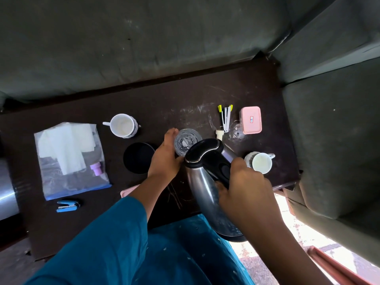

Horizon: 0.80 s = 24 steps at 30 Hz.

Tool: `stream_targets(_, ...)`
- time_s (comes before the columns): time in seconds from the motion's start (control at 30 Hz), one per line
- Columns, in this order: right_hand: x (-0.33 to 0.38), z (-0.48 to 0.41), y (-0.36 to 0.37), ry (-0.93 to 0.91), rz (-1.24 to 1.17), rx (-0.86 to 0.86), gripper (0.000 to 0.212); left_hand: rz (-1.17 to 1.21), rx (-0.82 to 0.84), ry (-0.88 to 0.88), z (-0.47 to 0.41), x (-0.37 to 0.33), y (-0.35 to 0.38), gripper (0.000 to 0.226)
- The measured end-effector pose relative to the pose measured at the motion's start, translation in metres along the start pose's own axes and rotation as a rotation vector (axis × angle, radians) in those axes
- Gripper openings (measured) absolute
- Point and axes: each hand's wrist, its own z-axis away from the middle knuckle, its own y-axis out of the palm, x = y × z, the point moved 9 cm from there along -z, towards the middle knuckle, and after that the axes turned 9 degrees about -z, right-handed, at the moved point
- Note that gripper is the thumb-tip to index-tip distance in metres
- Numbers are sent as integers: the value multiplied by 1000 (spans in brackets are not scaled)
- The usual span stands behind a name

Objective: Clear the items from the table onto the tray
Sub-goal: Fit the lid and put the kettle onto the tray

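My right hand (242, 182) grips the black handle of a steel kettle (207, 188), which is tilted with its black lid toward a clear glass (186, 140). My left hand (166, 155) is wrapped around the left side of that glass on the dark table (185, 95). A pink tray corner (128, 191) peeks out under my left forearm; most of it is hidden. Two white cups stand on the table, one (122, 125) at the left and one (261, 162) at the right.
A black round lid (137, 157) lies left of the glass. A plastic bag of papers (70, 157) and a blue stapler (67, 205) lie at the left. Yellow-tipped pens and a nail clipper (225, 118) lie beside a pink box (250, 120). Green sofa cushions (329, 140) surround the table.
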Motion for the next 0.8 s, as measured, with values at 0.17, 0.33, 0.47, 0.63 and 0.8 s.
stream_targets(0.17,-3,0,-1,19,54,6,28,-9,1,-3,0,-1,1,80)
stream_targets(0.33,-3,2,-3,13,44,9,27,1,-2,-6,0,0,2,78)
stream_targets(0.47,1,4,-3,6,22,19,23,58,7,-15,0,2,4,78)
stream_targets(0.63,9,6,-5,3,-4,53,39,45,9,-13,1,2,5,78)
stream_targets(0.8,8,7,-5,40,19,54,39,52,43,-26,0,3,7,80)
